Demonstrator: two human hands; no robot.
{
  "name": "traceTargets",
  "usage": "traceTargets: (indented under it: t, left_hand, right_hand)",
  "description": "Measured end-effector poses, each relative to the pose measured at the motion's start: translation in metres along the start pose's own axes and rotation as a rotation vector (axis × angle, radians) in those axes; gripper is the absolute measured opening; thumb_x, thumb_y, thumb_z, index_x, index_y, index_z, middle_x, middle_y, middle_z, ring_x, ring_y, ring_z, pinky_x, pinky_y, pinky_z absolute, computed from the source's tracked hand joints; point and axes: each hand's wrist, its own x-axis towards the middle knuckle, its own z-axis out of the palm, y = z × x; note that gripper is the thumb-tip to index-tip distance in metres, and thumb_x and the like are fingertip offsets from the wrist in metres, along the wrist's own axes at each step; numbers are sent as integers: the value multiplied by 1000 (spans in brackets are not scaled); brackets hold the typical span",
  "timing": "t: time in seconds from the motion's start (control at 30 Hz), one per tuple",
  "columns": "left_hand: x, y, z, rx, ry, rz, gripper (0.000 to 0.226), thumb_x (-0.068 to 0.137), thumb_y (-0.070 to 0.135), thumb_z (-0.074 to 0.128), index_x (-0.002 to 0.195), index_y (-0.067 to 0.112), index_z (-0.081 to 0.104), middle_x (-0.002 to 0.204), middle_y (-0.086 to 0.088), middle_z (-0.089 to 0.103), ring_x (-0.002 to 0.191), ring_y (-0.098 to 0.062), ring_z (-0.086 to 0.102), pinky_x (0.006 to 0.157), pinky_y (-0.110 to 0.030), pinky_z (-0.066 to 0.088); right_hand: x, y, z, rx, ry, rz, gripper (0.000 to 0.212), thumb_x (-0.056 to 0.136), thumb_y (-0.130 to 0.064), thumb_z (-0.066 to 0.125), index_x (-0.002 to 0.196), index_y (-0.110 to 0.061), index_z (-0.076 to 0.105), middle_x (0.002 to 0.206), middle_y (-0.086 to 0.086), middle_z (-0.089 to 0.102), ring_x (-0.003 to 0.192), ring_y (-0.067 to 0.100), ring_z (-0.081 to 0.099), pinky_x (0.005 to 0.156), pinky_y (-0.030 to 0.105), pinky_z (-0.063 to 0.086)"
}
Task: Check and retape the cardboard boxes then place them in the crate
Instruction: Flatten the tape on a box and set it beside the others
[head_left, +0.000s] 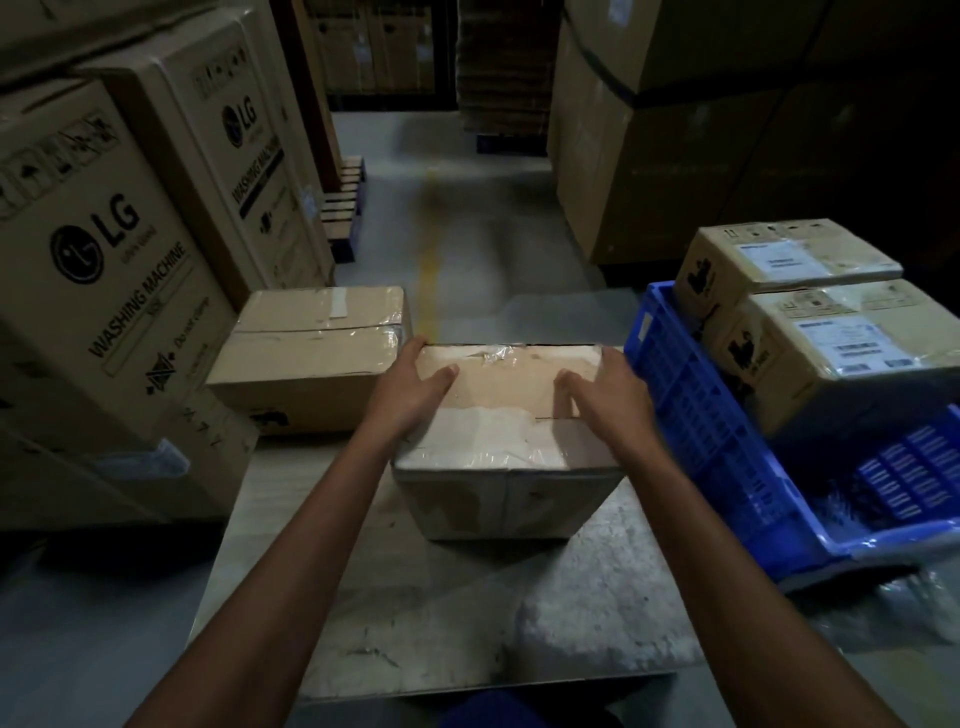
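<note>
Head view: taped cardboard box (498, 415) sits dead centre on a pale worktop (363, 597), closed, its top covered in wrinkled clear tape with a bare brown patch in the middle. Left hand (410, 387) grips the box at its far-left top corner, about 10 o'clock on the box, thumb laid flat across the top and fingers wrapped down over the side. Right hand (605, 387) grips the far-right top corner, about 2 o'clock on the box, thumb on top, fingers curled over the right edge; the fingertips are hidden. Both bare forearms come in from 6 o'clock. Second cardboard box (306, 358) at 9 o'clock on the same worktop, just beside the held box, closed, clear tape along its seam and a white tape strip on top. Blue plastic crate (727, 431) at 3 to 4 o'clock, its near wall just beside the held box, tilted; can't tell what it rests on. Two labelled boxes in the crate: upper labelled box (789, 260) at 2 o'clock, lower labelled box (841, 348) at 3 o'clock, touching each other, both with white stickers on top. Rough white patch (597, 597) on the worktop at 5 o'clock. LG washing machine cartons (104, 270) stacked at 9 to 10 o'clock. Tall plain cartons (649, 182) at 1 to 2 o'clock. Grey floor aisle with a faded yellow line (428, 249) runs towards 12 o'clock.
</note>
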Motion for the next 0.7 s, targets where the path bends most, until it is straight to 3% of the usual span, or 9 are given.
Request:
traceTargets:
  t: [0.13,0.2,0.27,0.33,0.43,0.7]
  left_hand:
    - [-3,6,5,-73,112,101,41,94,50,58,128,28,51,123,-3,61,109,-29,61,95,-47,52]
    - [-3,7,9,-157,169,102,40,92,54,57,115,22,53,113,-6,64,100,-27,62,88,-45,54]
    - [-6,0,17,-229,207,102,36,93,50,60,101,15,54,103,-9,63,91,-26,61,80,-41,52]
    - [-14,-14,29,-200,232,92,29,95,37,64,90,11,53,98,-11,58,85,-24,54,70,-33,41]
    - [-34,-40,54,-126,196,65,20,93,23,68,90,8,54,99,-8,52,88,-21,50,69,-25,30]
    - [-77,-106,99,-104,78,-22,21,89,13,71,100,15,54,109,-5,57,105,-23,55,80,-21,35]
  right_hand:
    - [-11,-6,-7,112,72,-77,71,101,-49,53,160,-29,20,162,8,31,144,30,37,110,46,37]
    - [-14,-5,-8,162,129,-100,58,101,-51,50,152,-30,33,151,10,38,131,27,47,93,32,44]
    - [-16,2,-6,165,188,-94,42,99,-52,52,132,-26,47,132,10,44,105,21,53,69,22,39]
    - [-16,17,2,143,224,-51,35,96,-50,59,116,-22,51,123,8,47,97,20,53,65,27,38]
    - [-23,48,20,63,193,33,32,92,-43,67,105,-17,53,116,6,45,97,24,53,75,31,38]
    - [-49,124,66,-73,154,157,30,89,-35,72,105,-20,51,127,8,42,85,20,52,77,28,42]
